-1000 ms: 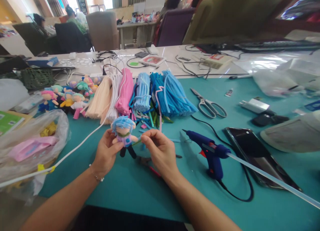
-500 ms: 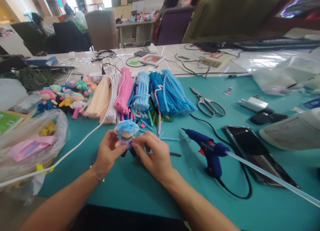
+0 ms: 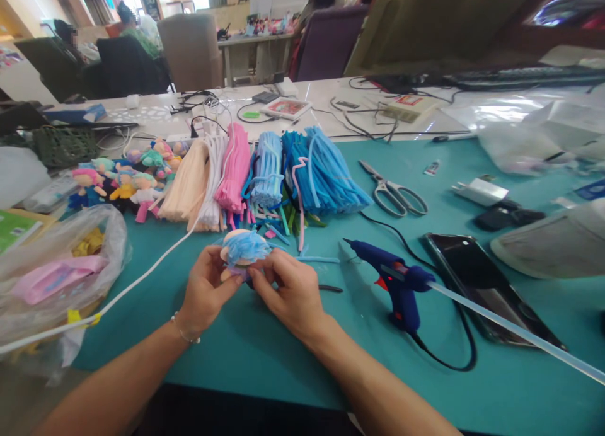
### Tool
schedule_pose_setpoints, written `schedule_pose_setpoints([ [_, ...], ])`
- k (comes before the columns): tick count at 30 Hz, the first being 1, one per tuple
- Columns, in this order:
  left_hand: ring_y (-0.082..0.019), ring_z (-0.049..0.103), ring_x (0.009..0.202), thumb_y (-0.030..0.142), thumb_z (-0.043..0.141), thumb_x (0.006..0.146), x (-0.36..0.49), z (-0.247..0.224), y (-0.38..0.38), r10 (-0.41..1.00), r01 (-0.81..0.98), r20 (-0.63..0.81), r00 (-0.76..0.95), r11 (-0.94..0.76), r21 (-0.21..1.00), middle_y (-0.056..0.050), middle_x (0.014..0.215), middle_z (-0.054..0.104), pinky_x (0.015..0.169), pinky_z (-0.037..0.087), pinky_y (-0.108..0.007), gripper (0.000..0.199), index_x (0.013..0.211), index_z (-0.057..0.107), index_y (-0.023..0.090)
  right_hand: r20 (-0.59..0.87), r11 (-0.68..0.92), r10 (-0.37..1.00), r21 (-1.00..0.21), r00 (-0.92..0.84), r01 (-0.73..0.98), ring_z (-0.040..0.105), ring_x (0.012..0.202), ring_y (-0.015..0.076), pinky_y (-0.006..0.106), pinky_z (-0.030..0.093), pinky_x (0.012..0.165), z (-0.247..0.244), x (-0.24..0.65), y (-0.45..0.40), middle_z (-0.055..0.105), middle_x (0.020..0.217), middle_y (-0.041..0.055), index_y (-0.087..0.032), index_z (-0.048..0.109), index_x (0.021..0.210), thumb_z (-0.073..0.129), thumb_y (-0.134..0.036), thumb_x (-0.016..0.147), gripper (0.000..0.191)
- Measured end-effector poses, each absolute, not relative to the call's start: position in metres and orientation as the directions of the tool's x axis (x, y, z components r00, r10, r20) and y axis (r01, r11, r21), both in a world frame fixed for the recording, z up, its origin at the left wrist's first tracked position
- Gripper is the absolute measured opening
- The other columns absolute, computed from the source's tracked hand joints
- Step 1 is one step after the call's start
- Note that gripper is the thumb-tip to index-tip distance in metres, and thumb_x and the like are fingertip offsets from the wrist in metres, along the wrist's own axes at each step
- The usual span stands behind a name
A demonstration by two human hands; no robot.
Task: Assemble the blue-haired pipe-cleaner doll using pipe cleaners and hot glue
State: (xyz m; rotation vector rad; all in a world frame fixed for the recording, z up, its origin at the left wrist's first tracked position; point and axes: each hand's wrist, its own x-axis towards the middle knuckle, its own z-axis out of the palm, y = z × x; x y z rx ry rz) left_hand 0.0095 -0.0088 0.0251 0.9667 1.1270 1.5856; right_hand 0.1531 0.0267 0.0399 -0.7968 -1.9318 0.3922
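Between my two hands is a small doll [image 3: 245, 247] with fluffy blue hair and a pale head, held just above the green mat. My left hand [image 3: 208, 285] is closed on its left side, thumb against the body. On the other side, my right hand [image 3: 290, 288] pinches the doll near its body with thumb and fingers. The doll's lower part is mostly hidden by my fingers. Behind it lie bundles of pipe cleaners in peach [image 3: 186, 181], pink [image 3: 232, 171], light blue [image 3: 268, 171] and darker blue [image 3: 326, 174].
A blue glue gun [image 3: 397, 278] with a long glue stick lies at right, beside a black phone [image 3: 486, 291] and scissors [image 3: 392, 190]. Several finished dolls [image 3: 127, 177] are piled at back left. A plastic bag [image 3: 61, 266] and a white cable [image 3: 151, 269] are at left.
The doll has tipped, so its hair now faces more towards me and the right, and its dark feet are no longer seen. Both hands stay on it.
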Motion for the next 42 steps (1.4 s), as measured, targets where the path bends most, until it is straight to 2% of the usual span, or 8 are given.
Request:
schedule_pose_setpoints([
  [9,-0.016,0.065,0.077,0.019,0.081,0.060,0.009,0.022,-0.008,0.961,-0.253,0.070,-0.267,-0.140,0.957,0.000,0.080,0.069,0.069,0.052,-0.026,0.033,0.087,0.061,0.020,0.675,0.765,0.638,-0.503,-0.370,0.401,0.041,0.046,0.0094,0.022,0.032,0.046,0.038,0.154,0.027,0.047,0.055,-0.0042,-0.020,0.054,0.069,0.049,-0.018,0.086,0.018],
  [14,-0.015,0.066,0.074,0.018,0.080,0.061,0.006,0.019,-0.003,0.964,-0.353,-0.012,-0.265,-0.085,0.932,0.001,0.081,0.069,0.069,0.051,-0.026,0.036,0.091,0.060,0.020,0.646,0.806,0.592,-0.476,-0.482,0.352,0.045,0.048,0.0098,0.022,0.033,0.048,0.034,0.154,0.027,0.052,0.056,-0.0036,-0.019,0.055,0.069,0.049,-0.013,0.081,0.015],
  [20,-0.015,0.069,0.071,0.021,0.083,0.056,0.002,0.026,0.008,0.952,-0.569,-0.103,-0.288,-0.083,0.818,0.004,0.075,0.071,0.075,0.053,-0.029,0.037,0.086,0.059,0.022,0.445,0.790,0.489,-0.591,-0.750,0.164,0.051,0.052,0.0091,0.020,0.035,0.049,0.041,0.160,0.025,0.058,0.061,-0.0031,-0.019,0.059,0.073,0.053,-0.012,0.083,0.014],
  [23,-0.018,0.071,0.075,0.022,0.082,0.059,-0.001,0.029,0.010,0.957,-0.605,-0.112,-0.266,-0.075,0.792,0.001,0.078,0.074,0.077,0.053,-0.033,0.034,0.085,0.060,0.022,0.396,0.757,0.489,-0.635,-0.777,0.153,0.049,0.050,0.0092,0.021,0.034,0.048,0.043,0.163,0.026,0.055,0.056,-0.0027,-0.019,0.055,0.062,0.053,-0.021,0.091,0.030],
  [26,-0.021,0.071,0.079,0.024,0.081,0.061,-0.003,0.029,0.010,0.966,-0.621,-0.103,-0.239,-0.070,0.781,-0.001,0.082,0.075,0.078,0.054,-0.036,0.032,0.087,0.062,0.022,0.413,0.666,0.670,-0.702,-0.617,0.252,0.047,0.049,0.0100,0.022,0.036,0.048,0.041,0.163,0.029,0.051,0.054,-0.0026,-0.019,0.051,0.058,0.052,-0.026,0.093,0.036],
  [30,-0.023,0.071,0.083,0.027,0.079,0.063,0.000,0.027,0.009,0.978,-0.589,-0.065,-0.201,-0.067,0.805,-0.002,0.084,0.075,0.081,0.053,-0.038,0.034,0.093,0.064,0.021,0.349,0.470,0.853,-0.838,-0.389,0.278,0.052,0.057,0.0120,0.023,0.043,0.053,0.034,0.158,0.032,0.058,0.066,-0.0022,-0.020,0.055,0.072,0.065,-0.024,0.079,0.013],
  [36,-0.020,0.069,0.086,0.024,0.082,0.061,0.008,0.020,0.003,0.969,-0.493,-0.044,-0.245,-0.086,0.866,-0.002,0.091,0.072,0.084,0.051,-0.035,0.037,0.091,0.061,0.021,0.226,0.312,0.904,-0.929,-0.363,0.199,0.046,0.055,0.0114,0.022,0.040,0.051,0.029,0.151,0.030,0.049,0.058,-0.0052,-0.021,0.045,0.061,0.069,-0.025,0.071,0.027],
  [42,-0.019,0.065,0.082,0.041,0.084,0.059,0.002,0.020,-0.004,0.965,-0.473,0.077,-0.251,-0.192,0.860,-0.003,0.087,0.069,0.075,0.051,-0.030,0.042,0.091,0.065,0.020,0.058,0.057,0.919,-0.998,-0.390,-0.013,0.048,0.057,0.0114,0.023,0.040,0.053,0.037,0.154,0.031,0.056,0.064,-0.0020,-0.018,0.060,0.074,0.065,-0.040,0.078,0.022],
])
